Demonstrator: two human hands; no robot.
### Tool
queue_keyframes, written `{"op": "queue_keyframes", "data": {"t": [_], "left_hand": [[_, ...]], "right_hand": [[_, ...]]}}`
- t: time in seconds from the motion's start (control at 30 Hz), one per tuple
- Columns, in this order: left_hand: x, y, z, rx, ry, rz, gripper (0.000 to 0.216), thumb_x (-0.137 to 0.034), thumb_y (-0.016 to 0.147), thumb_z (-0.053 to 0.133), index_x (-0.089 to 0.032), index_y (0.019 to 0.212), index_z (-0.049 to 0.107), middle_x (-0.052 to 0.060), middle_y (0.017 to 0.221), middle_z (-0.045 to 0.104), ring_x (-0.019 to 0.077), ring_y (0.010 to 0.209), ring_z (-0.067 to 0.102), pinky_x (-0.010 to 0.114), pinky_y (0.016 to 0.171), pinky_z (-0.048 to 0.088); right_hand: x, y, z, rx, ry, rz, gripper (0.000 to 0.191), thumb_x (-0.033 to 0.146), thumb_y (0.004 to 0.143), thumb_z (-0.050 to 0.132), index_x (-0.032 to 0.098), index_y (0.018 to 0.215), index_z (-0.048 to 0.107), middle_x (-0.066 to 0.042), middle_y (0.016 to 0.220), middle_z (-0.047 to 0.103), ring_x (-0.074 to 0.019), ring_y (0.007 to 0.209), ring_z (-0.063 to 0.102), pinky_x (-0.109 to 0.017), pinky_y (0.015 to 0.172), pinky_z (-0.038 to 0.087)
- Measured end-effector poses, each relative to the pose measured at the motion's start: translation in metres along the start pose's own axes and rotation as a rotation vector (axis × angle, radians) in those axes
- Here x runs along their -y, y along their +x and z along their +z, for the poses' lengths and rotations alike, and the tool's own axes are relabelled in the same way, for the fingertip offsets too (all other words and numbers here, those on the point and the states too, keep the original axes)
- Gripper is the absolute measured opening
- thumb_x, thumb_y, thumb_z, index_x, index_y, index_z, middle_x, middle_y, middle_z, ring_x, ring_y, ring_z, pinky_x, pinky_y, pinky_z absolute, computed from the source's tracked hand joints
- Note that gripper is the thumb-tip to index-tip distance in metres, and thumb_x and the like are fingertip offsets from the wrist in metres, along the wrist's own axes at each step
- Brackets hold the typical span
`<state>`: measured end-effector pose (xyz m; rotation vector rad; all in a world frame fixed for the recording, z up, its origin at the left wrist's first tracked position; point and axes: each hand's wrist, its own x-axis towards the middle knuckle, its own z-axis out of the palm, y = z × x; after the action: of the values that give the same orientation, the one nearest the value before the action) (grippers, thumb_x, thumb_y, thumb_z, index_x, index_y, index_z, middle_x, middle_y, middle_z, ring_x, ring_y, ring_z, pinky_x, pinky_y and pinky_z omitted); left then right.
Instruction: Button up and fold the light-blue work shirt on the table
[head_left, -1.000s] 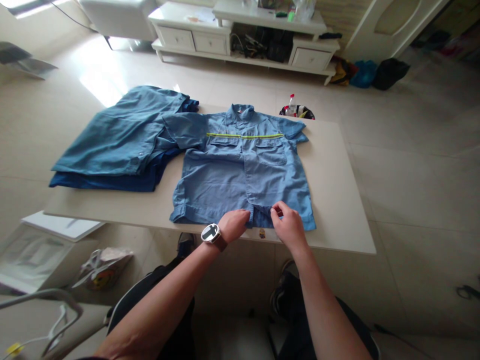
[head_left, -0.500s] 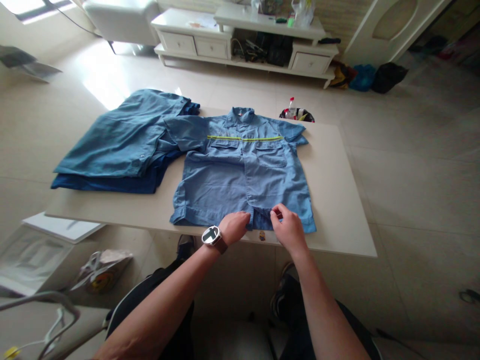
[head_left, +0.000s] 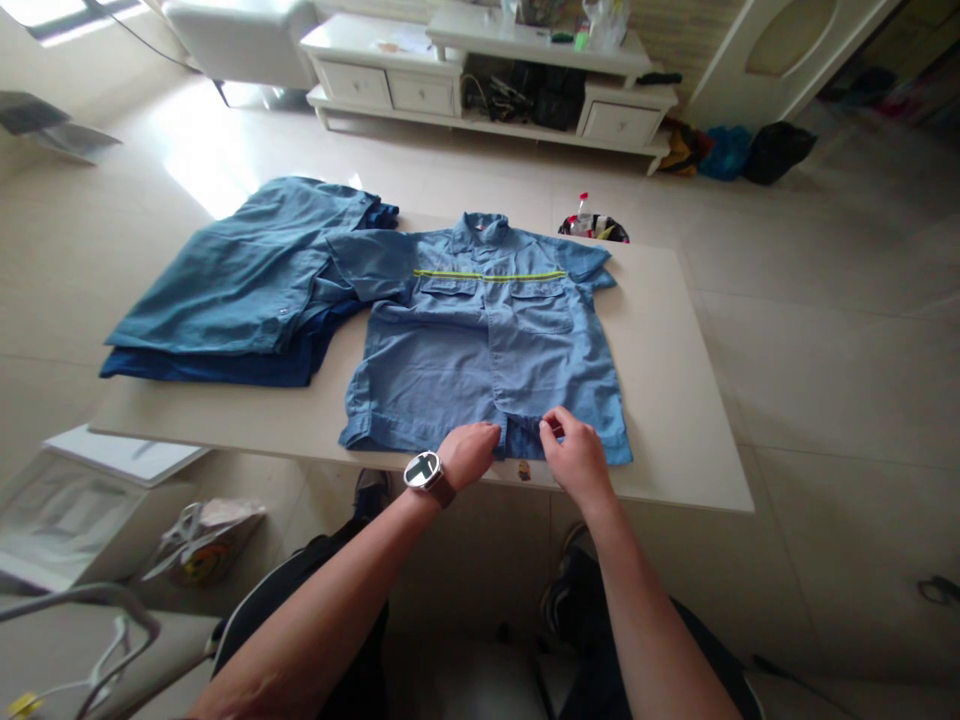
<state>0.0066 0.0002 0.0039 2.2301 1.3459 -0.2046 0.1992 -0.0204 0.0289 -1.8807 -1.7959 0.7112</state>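
A light blue short-sleeved work shirt [head_left: 442, 370] lies front side up on the table, its collar pointing away from me and a yellow-green stripe across the chest. My left hand [head_left: 471, 452], with a watch [head_left: 423, 471] on the wrist, is closed on the bottom hem near the front opening. My right hand [head_left: 576, 455] pinches the other front edge at the hem and holds it slightly lifted, so darker inner fabric shows between the hands. To the left, a stack of folded blue garments [head_left: 225, 270] overlaps the shirt's sleeve.
The pale table [head_left: 675, 400] has its near edge just under my hands, with a small sticker [head_left: 524, 470] there. A bin with bottles [head_left: 600, 228] stands behind it. A white cabinet [head_left: 420, 95] is farther back. A plastic bag [head_left: 202, 545] lies on the floor at left.
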Motion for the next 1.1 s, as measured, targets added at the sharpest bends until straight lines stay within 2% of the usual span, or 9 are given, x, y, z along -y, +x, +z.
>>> {"op": "queue_keyframes", "data": {"t": [1.1], "left_hand": [[0.0003,-0.0003,0.0008,0.001,0.011,-0.007,0.011,-0.019,0.093,0.056,-0.018,0.098,0.066,0.01,0.105,0.073,0.0228,0.098,0.071,0.029,0.081,0.05]], "right_hand": [[-0.0002,0.0,-0.001,0.009,0.008,0.005,0.016,0.029,0.095,0.05,0.024,0.084,0.06,-0.001,0.081,0.072,-0.0186,0.08,0.068,-0.027,0.075,0.043]]}}
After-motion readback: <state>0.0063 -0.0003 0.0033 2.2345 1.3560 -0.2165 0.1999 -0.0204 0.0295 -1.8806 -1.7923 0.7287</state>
